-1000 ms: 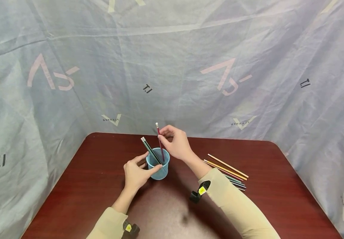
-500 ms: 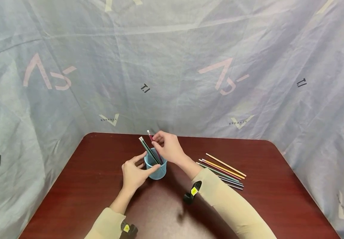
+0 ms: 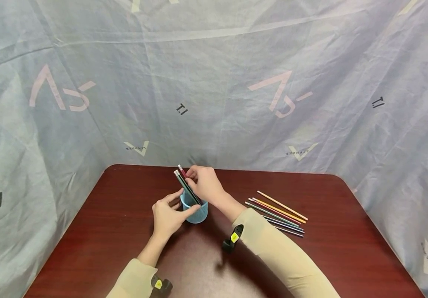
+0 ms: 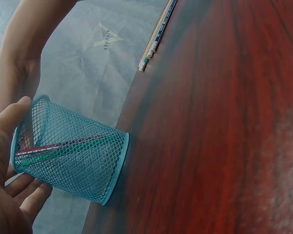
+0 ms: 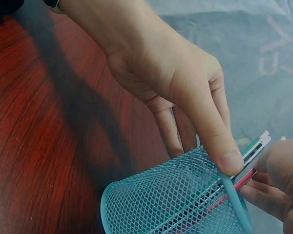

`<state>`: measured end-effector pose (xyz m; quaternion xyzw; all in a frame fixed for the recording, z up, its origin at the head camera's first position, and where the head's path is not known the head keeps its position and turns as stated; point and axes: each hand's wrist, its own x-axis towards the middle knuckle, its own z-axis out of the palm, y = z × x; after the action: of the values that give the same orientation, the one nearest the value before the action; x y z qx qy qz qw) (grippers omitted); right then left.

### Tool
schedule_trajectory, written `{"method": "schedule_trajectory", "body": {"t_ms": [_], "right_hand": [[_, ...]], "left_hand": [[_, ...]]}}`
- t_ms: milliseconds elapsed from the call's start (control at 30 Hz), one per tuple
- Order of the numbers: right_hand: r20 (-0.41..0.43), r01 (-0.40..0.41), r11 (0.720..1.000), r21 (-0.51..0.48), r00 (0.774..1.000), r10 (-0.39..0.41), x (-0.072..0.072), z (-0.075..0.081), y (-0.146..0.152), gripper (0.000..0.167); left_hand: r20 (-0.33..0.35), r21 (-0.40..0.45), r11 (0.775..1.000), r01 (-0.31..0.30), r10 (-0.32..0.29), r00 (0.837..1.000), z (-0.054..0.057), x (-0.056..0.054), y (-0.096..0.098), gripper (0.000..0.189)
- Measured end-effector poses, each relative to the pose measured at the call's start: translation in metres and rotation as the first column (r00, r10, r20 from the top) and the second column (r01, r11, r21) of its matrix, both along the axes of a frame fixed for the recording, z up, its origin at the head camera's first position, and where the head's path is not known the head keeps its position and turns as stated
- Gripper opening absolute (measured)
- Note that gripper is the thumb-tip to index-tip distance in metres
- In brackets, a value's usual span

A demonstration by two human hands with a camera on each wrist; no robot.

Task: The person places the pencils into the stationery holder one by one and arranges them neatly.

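Note:
A light-blue mesh pencil cup (image 3: 196, 215) stands upright on the table, with my left hand (image 3: 167, 215) holding it near the rim, thumb in front and fingers behind. Dark green pencils (image 3: 185, 185) with white eraser ends lean to the left out of it. Beside them slants a red pencil (image 3: 182, 170), its lower part inside the cup. My right hand (image 3: 207, 185) pinches this pencil just above the rim. Through the mesh in the left wrist view, the red pencil (image 4: 53, 146) and a green pencil (image 4: 83, 146) lie close together.
Several loose pencils (image 3: 278, 213) in yellow, red, green and dark colours lie roughly side by side on the reddish-brown table (image 3: 340, 248), right of the cup. A grey printed cloth (image 3: 214, 103) hangs behind the table and along both sides.
My right hand has moved left and slightly down. The red pencil has gone from nearly upright to leaning left, lower and beside the green pencils. My left hand keeps its hold.

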<state>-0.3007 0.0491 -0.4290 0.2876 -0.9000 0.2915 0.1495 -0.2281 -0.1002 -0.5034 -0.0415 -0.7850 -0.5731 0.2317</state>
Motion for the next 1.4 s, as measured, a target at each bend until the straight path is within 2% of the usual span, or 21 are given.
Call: {"method": "schedule_trajectory", "body": {"t_ms": [267,600,933,1167,1400], "right_hand": [[0.004,0.02,0.998,0.06,1.0,-0.02,0.001,-0.006,0.0,0.007],[0.018,0.027,0.997,0.068,0.999,-0.029,0.001,-0.007,-0.001,0.008],[0.026,0.009,0.997,0.077,1.0,-0.011,0.002,-0.009,-0.006,0.01],[0.02,-0.007,0.999,0.032,1.0,0.007,0.004,0.002,0.008,0.01],[-0.018,0.016,1.0,0.0,1.0,-0.016,0.008,0.016,0.04,0.009]], "left_hand": [[0.01,0.025,0.999,0.02,-0.021,1.0,0.0,0.001,0.001,0.071],[0.012,0.035,0.999,0.03,-0.03,0.999,-0.001,0.0,0.0,0.07],[0.028,0.005,1.0,-0.007,0.007,1.0,-0.006,0.002,-0.006,0.069],[0.013,0.034,0.999,0.006,-0.006,1.0,-0.005,0.001,-0.007,0.069],[0.022,0.019,1.0,-0.015,0.014,1.0,-0.003,0.001,-0.008,0.069]]}}
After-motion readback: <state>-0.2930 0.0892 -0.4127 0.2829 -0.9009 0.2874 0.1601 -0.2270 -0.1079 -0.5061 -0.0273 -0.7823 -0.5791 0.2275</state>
